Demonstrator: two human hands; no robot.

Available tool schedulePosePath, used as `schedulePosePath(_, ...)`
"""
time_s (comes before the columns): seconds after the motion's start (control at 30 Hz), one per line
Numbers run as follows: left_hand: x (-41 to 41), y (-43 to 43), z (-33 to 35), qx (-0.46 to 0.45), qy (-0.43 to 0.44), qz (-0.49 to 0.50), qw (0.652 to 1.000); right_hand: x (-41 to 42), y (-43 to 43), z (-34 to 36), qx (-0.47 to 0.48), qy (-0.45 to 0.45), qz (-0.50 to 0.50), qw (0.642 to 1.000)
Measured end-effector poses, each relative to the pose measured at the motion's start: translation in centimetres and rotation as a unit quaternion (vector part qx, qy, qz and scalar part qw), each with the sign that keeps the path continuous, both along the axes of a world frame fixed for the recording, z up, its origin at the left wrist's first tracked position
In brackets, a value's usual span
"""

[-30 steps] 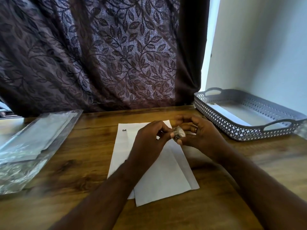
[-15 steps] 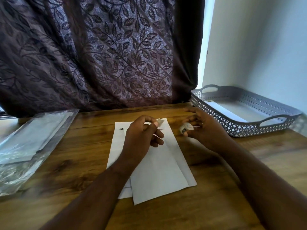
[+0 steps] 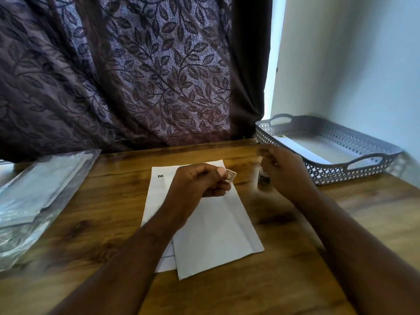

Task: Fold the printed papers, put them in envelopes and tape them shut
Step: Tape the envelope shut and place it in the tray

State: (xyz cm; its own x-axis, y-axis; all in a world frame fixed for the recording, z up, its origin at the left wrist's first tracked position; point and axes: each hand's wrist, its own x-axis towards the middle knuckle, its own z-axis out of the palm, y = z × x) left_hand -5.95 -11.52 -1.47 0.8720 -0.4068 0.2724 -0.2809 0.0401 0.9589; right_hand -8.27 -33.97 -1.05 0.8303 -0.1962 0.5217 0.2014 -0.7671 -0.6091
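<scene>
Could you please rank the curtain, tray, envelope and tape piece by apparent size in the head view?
1. Dark leaf-patterned fabric curtain
2. Grey perforated plastic tray and white paper envelope: too alike to rank
3. Small tan tape piece

Leaf-patterned purple curtain point(image 3: 141, 71), grey tray point(image 3: 354, 153)

Two hands point(image 3: 195, 181) point(image 3: 286, 173) and one each of envelope point(image 3: 216, 235), sheet point(image 3: 156, 194), tape piece point(image 3: 230, 175), tape roll point(image 3: 263, 179), tray point(image 3: 329, 176), packet point(image 3: 34, 196)
</scene>
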Motion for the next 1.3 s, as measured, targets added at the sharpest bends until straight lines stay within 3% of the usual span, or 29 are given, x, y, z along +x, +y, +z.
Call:
schedulePosePath(0.1,0.1,-0.3,-0.2,0.056,-0.068,0.009,0.996,-0.4,1.6,0.6,0.066,0.023,0.105,0.992)
schedulePosePath(0.3,0.9,-0.3,-1.1,0.133,-0.154,0.017,0.979,-0.7,2.8,0.2,-0.012,0.090,0.198,0.976)
schedulePosePath(0.5,1.1,-0.4,-1.2,0.200,-0.191,0.080,0.958,-0.4,3.0,-0.2,-0.022,0.124,0.164,0.978)
schedulePosePath(0.63,2.7,2.0,-0.6,0.304,-0.220,0.187,0.908,-0.1,3.1,-0.7,-0.007,0.122,0.086,0.989)
schedulePosePath(0.73,4.8,4.1,-0.9,0.364,-0.186,0.223,0.885,0.2,3.3,-0.9,0.003,0.098,0.056,0.994)
schedulePosePath(0.9,6.7,4.0,-0.8,0.478,-0.160,0.165,0.848,0.9,3.7,-1.0,0.042,0.100,0.051,0.993)
schedulePosePath(1.03,6.1,3.5,-0.8,0.590,-0.160,0.149,0.777,2.9,4.6,-1.0,0.108,0.132,0.046,0.984)
schedulePosePath(1.1,5.1,3.3,-1.1,0.604,-0.164,0.153,0.764,4.4,5.6,-0.5,0.165,0.153,0.057,0.973)
schedulePosePath(1.17,4.4,3.3,-1.3,0.608,-0.188,0.169,0.753,6.1,6.6,-0.3,0.159,0.164,0.057,0.972)
schedulePosePath(1.3,3.8,3.5,-1.9,0.566,-0.206,0.195,0.774,9.2,7.9,-0.6,0.122,0.211,0.037,0.969)
